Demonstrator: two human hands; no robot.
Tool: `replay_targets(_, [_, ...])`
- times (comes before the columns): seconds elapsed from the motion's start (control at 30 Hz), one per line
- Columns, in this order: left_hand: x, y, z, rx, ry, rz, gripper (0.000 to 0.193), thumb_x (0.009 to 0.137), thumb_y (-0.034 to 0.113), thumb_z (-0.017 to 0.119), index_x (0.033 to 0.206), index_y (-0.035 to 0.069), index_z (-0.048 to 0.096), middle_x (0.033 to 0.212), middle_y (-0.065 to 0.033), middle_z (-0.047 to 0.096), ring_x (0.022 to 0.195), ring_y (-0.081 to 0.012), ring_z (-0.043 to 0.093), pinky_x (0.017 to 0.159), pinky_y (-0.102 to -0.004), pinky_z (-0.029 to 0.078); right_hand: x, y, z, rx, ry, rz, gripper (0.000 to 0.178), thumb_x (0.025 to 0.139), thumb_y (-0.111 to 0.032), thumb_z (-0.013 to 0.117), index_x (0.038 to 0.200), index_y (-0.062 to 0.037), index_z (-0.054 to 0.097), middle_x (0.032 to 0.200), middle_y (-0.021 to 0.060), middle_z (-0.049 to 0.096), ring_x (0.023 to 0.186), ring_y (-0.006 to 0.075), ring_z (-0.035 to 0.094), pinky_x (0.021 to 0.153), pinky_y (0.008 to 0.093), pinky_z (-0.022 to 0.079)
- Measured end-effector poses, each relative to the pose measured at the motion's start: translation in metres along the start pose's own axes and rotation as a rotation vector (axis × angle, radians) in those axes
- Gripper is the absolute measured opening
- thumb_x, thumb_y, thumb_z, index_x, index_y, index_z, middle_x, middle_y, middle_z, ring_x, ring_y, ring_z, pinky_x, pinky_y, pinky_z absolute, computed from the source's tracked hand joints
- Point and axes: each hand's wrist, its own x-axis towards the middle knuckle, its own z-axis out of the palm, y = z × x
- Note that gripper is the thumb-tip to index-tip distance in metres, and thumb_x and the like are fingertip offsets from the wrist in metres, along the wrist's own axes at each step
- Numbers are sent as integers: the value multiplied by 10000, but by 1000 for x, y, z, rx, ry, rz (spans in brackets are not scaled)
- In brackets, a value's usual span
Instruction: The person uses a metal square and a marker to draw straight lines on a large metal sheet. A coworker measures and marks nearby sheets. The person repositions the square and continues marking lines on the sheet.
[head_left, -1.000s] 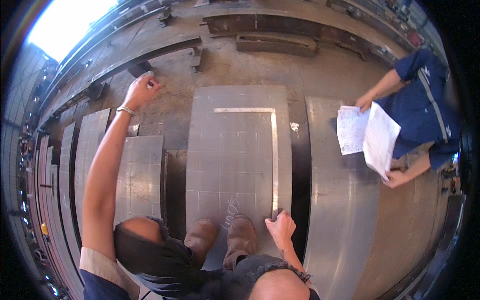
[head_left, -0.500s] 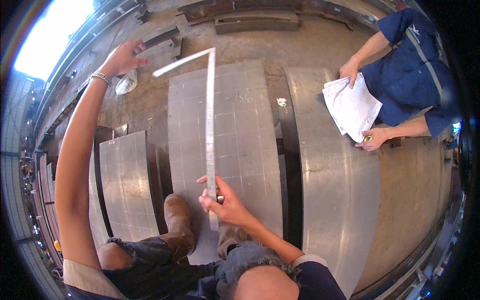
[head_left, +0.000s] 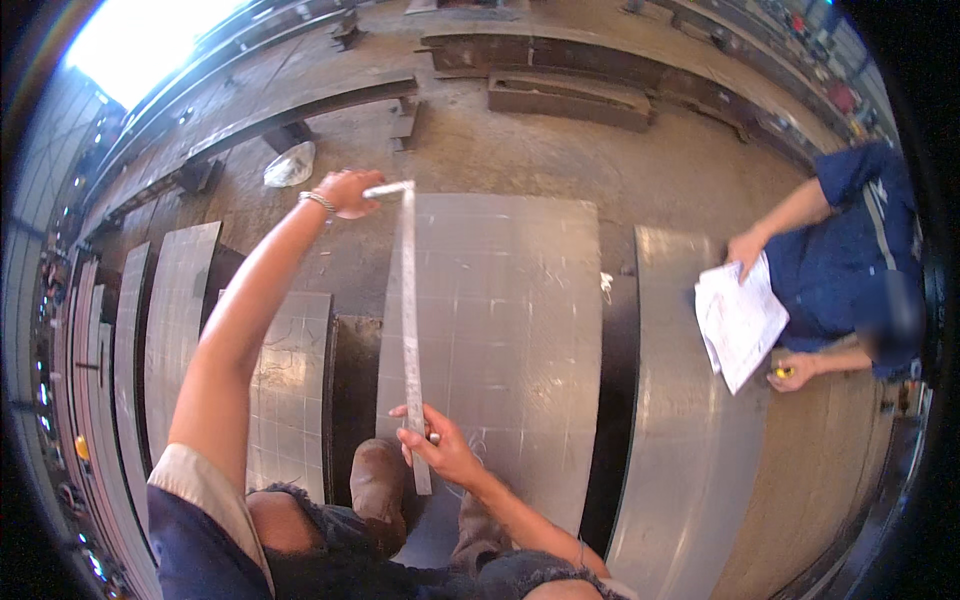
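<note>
A metal carpenter's square (head_left: 408, 300) stretches away from me over a grey steel plate (head_left: 520, 330) marked with faint chalk grid lines. At its far end, my left hand (head_left: 350, 193) is closed round the short arm, near the corner. My right hand (head_left: 442, 447) grips the near part of the long arm between thumb and fingers. A small pale stick, perhaps chalk, also sits in the right hand's fingers. My brown boots (head_left: 378, 490) are on the plate's near part.
To the right, a person in dark blue (head_left: 840, 260) holds paper sheets (head_left: 740, 315) and a yellow tape measure (head_left: 785, 372) beside another plate (head_left: 680, 400). More plates (head_left: 290, 390) lie at left. Steel beams (head_left: 570, 62) and a plastic bag (head_left: 290, 165) are farther back.
My left hand, apart from the square and open before, has come to its short arm and closed on it. The square has turned a little. The view has shifted.
</note>
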Motion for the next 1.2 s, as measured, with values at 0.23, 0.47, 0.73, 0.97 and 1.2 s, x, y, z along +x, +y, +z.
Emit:
replay_targets(0.23, [33,14,71,-275,21,-217,529,928,582,570,1284,191,577,1320,-107,624,1275,-319,553,1038,-526,422,28,38,-5,23,75,74,315,1004,-185,631,1288,-70,556,761,-3,589,664,83,586,614,260,483])
replay_targets(0.47, [60,19,106,-472,51,-370,683,830,678,649,1307,203,534,1207,-120,695,1209,-337,609,1035,-566,373,26,45,-15,-67,114,211,325,1000,-180,640,1299,-74,572,778,-4,599,695,74,601,634,255,494])
replay_targets(0.73, [75,5,114,-452,183,-323,699,767,673,716,1236,170,592,1193,-98,703,1172,-319,627,991,-519,430,7,-11,-28,-1096,169,238,315,952,-343,657,1107,-72,702,1074,127,720,942,329,700,808,419,551])
replay_targets(0.97, [95,19,115,-471,217,-247,785,804,613,716,1406,140,545,1309,-117,652,1226,-326,599,1006,-497,464,-89,-177,-19,-1278,724,301,220,950,-263,657,1052,-73,699,906,136,738,766,285,719,711,384,561])
replay_targets(1.2, [81,25,105,-472,457,-213,584,777,528,759,1075,36,656,994,-155,703,986,-358,657,854,-472,494,-200,-264,35,-1486,955,168,195,941,-189,665,1068,-41,678,856,157,720,709,251,696,657,359,547])
